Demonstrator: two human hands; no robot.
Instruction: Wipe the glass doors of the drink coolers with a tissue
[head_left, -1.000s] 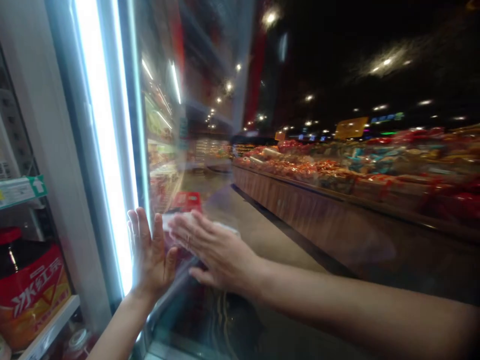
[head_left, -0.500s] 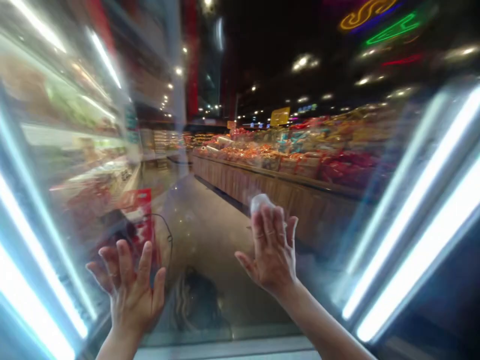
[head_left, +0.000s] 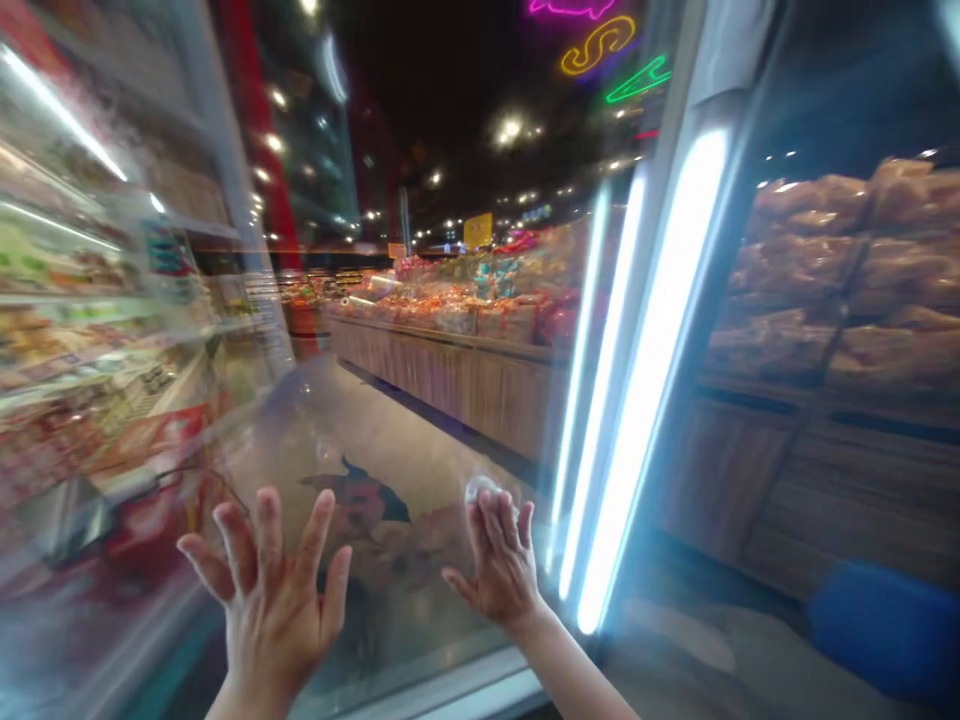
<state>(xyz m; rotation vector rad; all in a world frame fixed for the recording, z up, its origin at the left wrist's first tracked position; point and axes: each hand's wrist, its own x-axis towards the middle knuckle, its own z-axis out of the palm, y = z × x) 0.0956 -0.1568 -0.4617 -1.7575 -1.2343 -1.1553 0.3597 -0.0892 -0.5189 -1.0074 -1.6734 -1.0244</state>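
Observation:
A tall glass pane [head_left: 427, 610] stands in front of me, with a pale frame along its lower edge. My right hand [head_left: 501, 575] lies flat over a small white cloth [head_left: 478, 487], pressing it to the glass. Only the cloth's upper part shows above the fingertips, the rest being covered by the fingers. To the left, my left hand [head_left: 281, 595] is spread wide with nothing in it. It is held up near the glass; whether it touches is not clear.
Bright light tubes [head_left: 652, 390] run up the pane's right side. Beyond the glass stands a wood-sided display bin [head_left: 450, 375] heaped with packaged goods. Blurred stocked shelves [head_left: 90, 330] line the left. A blue object [head_left: 885, 625] sits low at the right.
My view has turned to the right, so the right-hand light tubes now stand nearer the middle. My right hand with the cloth has moved lower on the glass. The left hand stays spread.

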